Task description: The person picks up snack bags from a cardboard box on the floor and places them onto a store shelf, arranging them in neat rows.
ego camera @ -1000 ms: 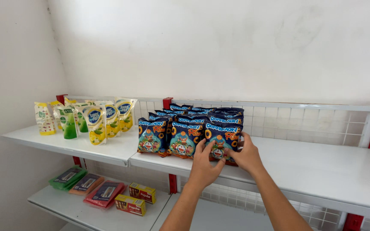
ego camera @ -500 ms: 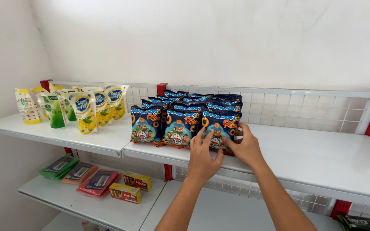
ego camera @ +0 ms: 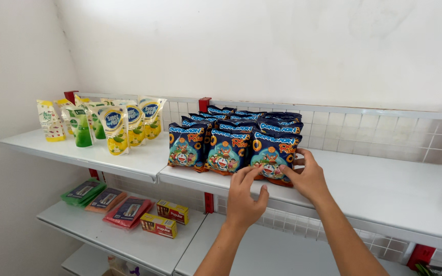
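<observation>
Forearms come up from the bottom edge, both hands at the front lip of the upper shelf (ego camera: 384,194). Left hand (ego camera: 245,197) sits palm down, fingers loosely spread, fingertips touching the lower front of the rightmost front-row snack bag (ego camera: 273,162); it holds nothing, just pressing contact. Right hand (ego camera: 309,177) is at the bag's right edge, thumb across the lower front and fingers curled behind the side; looks like a light pinch on the bag, but how firm it is I cannot tell. Bag stands upright on the shelf, at the right end of the front row, touching its neighbour (ego camera: 228,156) on the left. Third front-row bag (ego camera: 186,148) stands further left. All dark blue with cartoon print and orange rings. More rows of the same bags (ego camera: 254,118) are packed behind, back to the white wire grid (ego camera: 384,128) along the wall. Shelf right of the bags is bare white. Further left on the same level, a separate shelf panel (ego camera: 139,163) carries upright yellow and green refill pouches (ego camera: 113,128), well apart from the snack block. Red uprights (ego camera: 204,104) show at the panel joints. Lower shelf (ego camera: 108,240), down left, has flat packs: green (ego camera: 82,191), orange (ego camera: 106,198), red (ego camera: 127,210), plus two small yellow-red boxes (ego camera: 166,219) beside them. White wall (ego camera: 282,46) behind everything.
</observation>
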